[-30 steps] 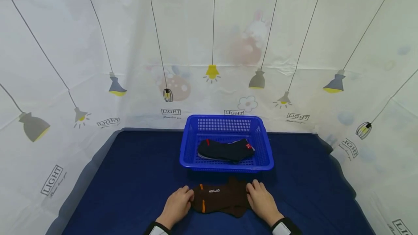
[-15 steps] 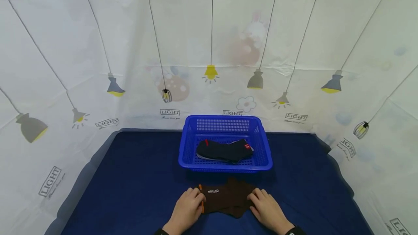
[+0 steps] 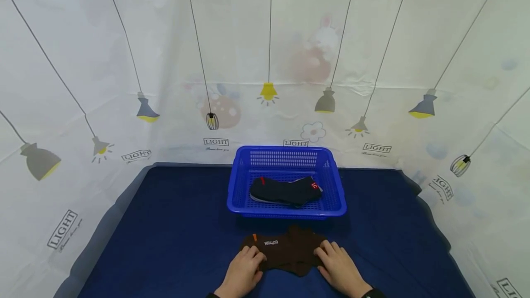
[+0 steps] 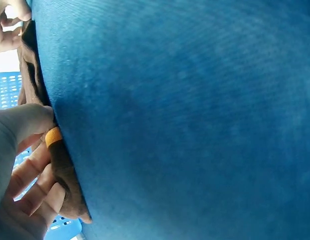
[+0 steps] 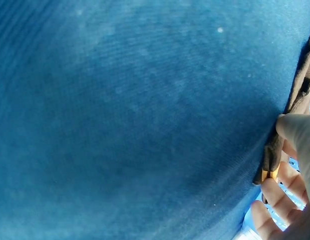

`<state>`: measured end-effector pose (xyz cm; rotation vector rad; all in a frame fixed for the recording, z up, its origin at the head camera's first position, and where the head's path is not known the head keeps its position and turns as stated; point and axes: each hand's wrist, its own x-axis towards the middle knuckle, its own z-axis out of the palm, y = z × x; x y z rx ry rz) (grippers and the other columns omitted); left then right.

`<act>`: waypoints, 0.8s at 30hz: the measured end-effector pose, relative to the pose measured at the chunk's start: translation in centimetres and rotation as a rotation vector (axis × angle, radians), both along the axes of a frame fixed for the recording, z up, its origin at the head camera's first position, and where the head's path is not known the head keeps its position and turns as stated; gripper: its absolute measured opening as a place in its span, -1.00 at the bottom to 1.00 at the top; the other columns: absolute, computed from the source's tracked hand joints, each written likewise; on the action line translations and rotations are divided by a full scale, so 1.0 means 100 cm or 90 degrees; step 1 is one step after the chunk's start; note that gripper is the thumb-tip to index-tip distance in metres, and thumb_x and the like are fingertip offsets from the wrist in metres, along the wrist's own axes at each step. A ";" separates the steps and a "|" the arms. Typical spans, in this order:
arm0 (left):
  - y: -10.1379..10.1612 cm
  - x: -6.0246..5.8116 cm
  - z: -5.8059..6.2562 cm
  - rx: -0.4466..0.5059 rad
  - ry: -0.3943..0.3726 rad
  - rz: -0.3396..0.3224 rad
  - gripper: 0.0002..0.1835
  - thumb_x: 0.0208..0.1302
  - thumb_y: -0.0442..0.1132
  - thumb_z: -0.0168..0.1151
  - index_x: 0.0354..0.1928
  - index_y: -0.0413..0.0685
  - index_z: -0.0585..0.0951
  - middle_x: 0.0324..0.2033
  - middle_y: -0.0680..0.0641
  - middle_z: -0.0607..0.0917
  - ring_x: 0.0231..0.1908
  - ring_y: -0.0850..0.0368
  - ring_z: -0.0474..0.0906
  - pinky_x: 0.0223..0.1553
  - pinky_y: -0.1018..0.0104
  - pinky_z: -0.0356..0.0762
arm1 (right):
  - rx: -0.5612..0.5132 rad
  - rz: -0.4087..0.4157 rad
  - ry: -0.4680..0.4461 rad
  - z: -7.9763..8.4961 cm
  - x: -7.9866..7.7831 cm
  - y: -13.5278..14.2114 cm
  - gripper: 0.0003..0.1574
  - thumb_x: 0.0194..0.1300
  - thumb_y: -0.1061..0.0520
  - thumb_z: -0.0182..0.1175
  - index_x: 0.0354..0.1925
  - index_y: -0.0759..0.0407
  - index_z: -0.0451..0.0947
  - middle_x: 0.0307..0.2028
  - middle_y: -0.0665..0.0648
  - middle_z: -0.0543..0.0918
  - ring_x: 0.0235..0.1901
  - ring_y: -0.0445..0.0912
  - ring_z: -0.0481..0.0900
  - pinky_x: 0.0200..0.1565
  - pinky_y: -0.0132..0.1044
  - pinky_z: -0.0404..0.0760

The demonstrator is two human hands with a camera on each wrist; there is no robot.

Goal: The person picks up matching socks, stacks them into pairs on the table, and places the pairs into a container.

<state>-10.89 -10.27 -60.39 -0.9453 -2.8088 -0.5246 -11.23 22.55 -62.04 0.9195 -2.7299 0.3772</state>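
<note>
A pair of brown socks with orange stripes and white COTTON lettering lies flat on the dark blue cloth, one overlapping the other. My left hand grips the left end, covering the lower orange stripe in the head view. In the left wrist view, its thumb is at the near edge beside an orange stripe, the other fingers lying across the brown fabric. At the right end, my right hand pinches the socks between thumb and fingers. The right wrist view shows layered brown edges under that thumb.
Just beyond the brown socks stands a blue plastic basket with perforated walls. Dark socks with red marks lie inside it. A pale curtain printed with hanging lamps surrounds the table at the back and sides.
My left hand has shifted right, from the socks' left tip to over the orange stripe. My right hand has moved slightly right and stays at the right end. The basket has not moved.
</note>
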 end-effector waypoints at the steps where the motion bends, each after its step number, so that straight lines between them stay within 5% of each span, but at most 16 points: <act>1: 0.000 0.000 -0.001 0.000 0.001 0.002 -0.65 0.09 -0.36 0.72 -0.13 0.01 0.75 -0.27 0.08 0.58 -0.32 0.21 0.39 -0.24 0.32 0.52 | 0.002 -0.001 0.002 0.000 0.000 0.000 -0.51 0.13 0.18 0.69 -0.07 0.06 0.62 -0.18 0.01 0.46 -0.33 -0.13 0.35 -0.37 -0.29 0.38; 11: 0.003 -0.005 -0.005 -0.013 0.028 0.024 -0.63 0.03 -0.34 0.74 -0.21 0.02 0.70 -0.32 0.09 0.52 -0.33 0.17 0.42 -0.26 0.30 0.54 | -0.006 0.005 0.070 -0.007 -0.003 -0.003 -0.45 0.03 0.20 0.72 -0.13 0.07 0.57 -0.23 0.01 0.41 -0.37 -0.13 0.29 -0.41 -0.31 0.30; 19: 0.007 -0.011 -0.012 -0.029 0.108 0.039 -0.63 -0.05 -0.35 0.71 -0.35 0.04 0.62 -0.38 0.08 0.51 -0.37 0.13 0.45 -0.31 0.31 0.52 | -0.002 -0.006 0.099 -0.009 -0.006 -0.007 -0.46 0.05 0.25 0.69 -0.23 0.06 0.48 -0.28 0.01 0.38 -0.40 -0.10 0.27 -0.42 -0.30 0.26; 24: 0.007 -0.015 -0.009 -0.042 0.096 0.042 -0.65 0.00 -0.35 0.67 -0.39 0.06 0.59 -0.41 0.09 0.53 -0.41 0.15 0.45 -0.36 0.33 0.50 | 0.024 -0.027 0.134 -0.004 -0.009 -0.009 -0.45 0.06 0.22 0.69 -0.31 0.04 0.43 -0.34 0.01 0.38 -0.43 -0.08 0.34 -0.44 -0.29 0.28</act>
